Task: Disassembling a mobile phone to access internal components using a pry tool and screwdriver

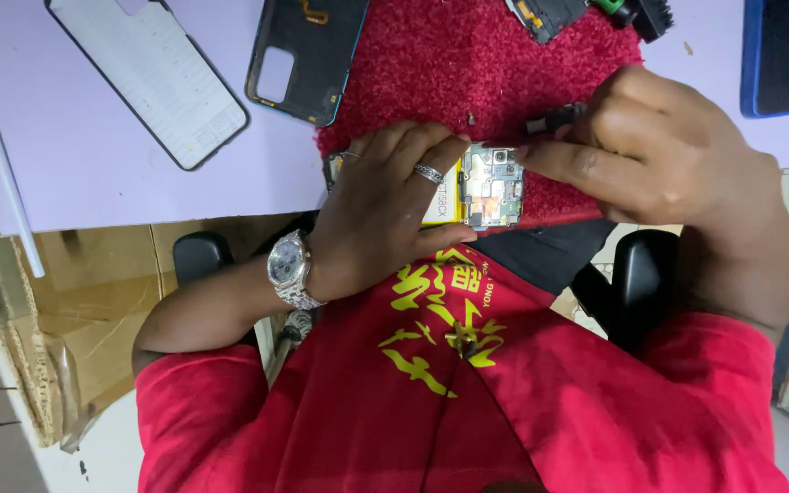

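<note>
While the left hand [372,205] lies flat over an opened phone [481,187], fingers spread and pressing it down on the red mat [468,64], the right hand [659,151] meets it from the other side — its fingertips [527,155] drawn together at the top edge of the exposed circuit board [493,185]. Whether they pinch a part there cannot be told. The phone sits at the near edge of the mat, just above the person's red shirt [449,402]; a yellow battery [445,196] shows between the left fingers and the board. A ring sits on one left finger and a watch [289,269] on the left wrist.

Farther back on the pale table [93,155] lie a back cover [308,55], inner side up, partly over the mat's left edge, and — well to its left — a second phone [148,78] with a lit white screen. Small dark parts [550,14] rest at the mat's far edge, and a blue-edged device [787,55] lies at the far right.
</note>
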